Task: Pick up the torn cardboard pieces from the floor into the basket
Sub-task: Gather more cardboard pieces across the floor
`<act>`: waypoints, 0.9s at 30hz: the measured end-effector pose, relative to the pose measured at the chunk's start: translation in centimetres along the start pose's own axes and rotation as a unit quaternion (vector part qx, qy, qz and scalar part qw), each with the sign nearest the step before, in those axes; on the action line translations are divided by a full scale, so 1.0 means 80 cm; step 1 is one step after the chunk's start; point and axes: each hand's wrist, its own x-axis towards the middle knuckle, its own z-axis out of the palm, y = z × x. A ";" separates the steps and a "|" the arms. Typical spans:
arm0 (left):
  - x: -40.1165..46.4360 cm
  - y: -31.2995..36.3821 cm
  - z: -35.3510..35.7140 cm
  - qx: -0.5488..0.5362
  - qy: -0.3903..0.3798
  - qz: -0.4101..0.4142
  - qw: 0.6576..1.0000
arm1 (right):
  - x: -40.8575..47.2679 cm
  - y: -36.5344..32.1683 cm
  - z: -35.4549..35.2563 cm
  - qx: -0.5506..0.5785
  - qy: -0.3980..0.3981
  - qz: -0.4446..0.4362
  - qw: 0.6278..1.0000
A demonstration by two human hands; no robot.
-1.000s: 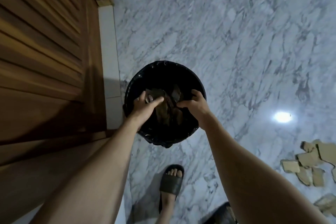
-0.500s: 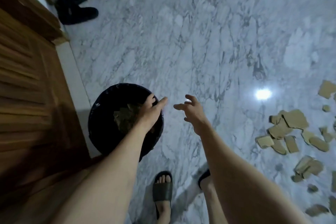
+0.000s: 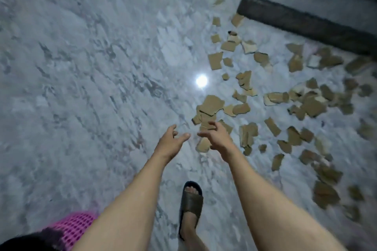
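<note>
Both hands are hanging empty over the floor (image 3: 81, 87), fingers loosely spread: left hand (image 3: 170, 142), right hand (image 3: 217, 138). Cardboard pieces (image 3: 210, 106) are lying scattered just beyond them.

Pink basket (image 3: 75, 228) cut off bottom-left, blurred.

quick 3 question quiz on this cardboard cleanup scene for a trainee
1. True or false: both hands hold cardboard.
2. Where is the pink mesh plastic basket: A far top right, B bottom left near the person, C under the hands?
3. What footwear shows on the marble floor?

Key:
1. False: the left hand and right hand are open and empty above the torn brown cardboard pieces.
2. B.
3. A dark slide sandal.
</note>
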 end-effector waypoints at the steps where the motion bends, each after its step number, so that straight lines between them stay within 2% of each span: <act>1: 0.009 0.023 0.027 0.032 -0.021 0.011 0.999 | 0.006 0.002 -0.040 0.024 0.025 0.008 0.999; 5: 0.038 0.087 0.117 0.137 -0.046 0.088 0.986 | 0.017 0.043 -0.166 0.118 0.107 0.040 0.986; 8: 0.060 0.103 0.160 0.217 -0.081 0.117 0.966 | 0.017 0.094 -0.213 0.170 0.147 0.090 0.970; 12: 0.094 0.096 0.185 0.341 -0.133 0.122 0.923 | 0.025 0.154 -0.222 0.227 0.162 0.158 0.947; 17: 0.176 0.083 0.192 0.463 -0.188 0.105 0.860 | 0.083 0.183 -0.168 0.281 0.157 0.180 0.930; 21: 0.275 0.072 0.196 0.544 -0.244 0.120 0.794 | 0.157 0.196 -0.096 0.286 0.161 0.214 0.920; 24: 0.354 0.055 0.195 0.590 -0.280 0.164 0.739 | 0.222 0.211 -0.046 0.315 0.189 0.221 0.904; 25: 0.379 0.049 0.194 0.619 -0.290 0.188 0.706 | 0.245 0.216 -0.031 0.327 0.202 0.225 0.895; 27: 0.424 0.034 0.192 0.684 -0.318 0.256 0.604 | 0.290 0.226 0.001 0.354 0.238 0.231 0.875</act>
